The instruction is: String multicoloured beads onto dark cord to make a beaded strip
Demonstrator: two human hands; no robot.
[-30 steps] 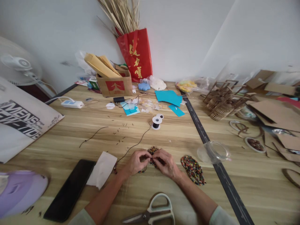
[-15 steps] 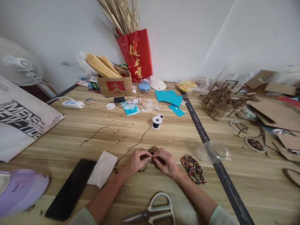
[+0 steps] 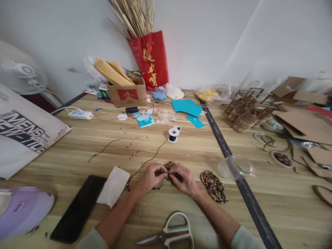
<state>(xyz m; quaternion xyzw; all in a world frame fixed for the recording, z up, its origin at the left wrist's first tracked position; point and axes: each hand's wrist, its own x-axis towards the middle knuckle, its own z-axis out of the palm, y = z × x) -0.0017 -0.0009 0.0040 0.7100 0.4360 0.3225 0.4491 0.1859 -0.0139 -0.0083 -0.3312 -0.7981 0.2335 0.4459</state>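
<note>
Our left hand (image 3: 149, 178) & right hand (image 3: 183, 180) pinch the beadwork (image 3: 169, 172), fingers clenched on it. Its cord (image 3: 150, 160) runs twd 1 o'clock to the spool (image 3: 173, 135).

Both forearms are bare from the wrist to near the elbow, where each enters a pale grey-green sleeve cuff at the lower edge of the view. The left hand (image 3: 150, 178) and the right hand (image 3: 184, 180) carry no gloves. No ring, watch or bracelet can be made out on either wrist or finger.

Soft, even daylight, faint shadows, wide-angle warping and blur at edges.
</note>
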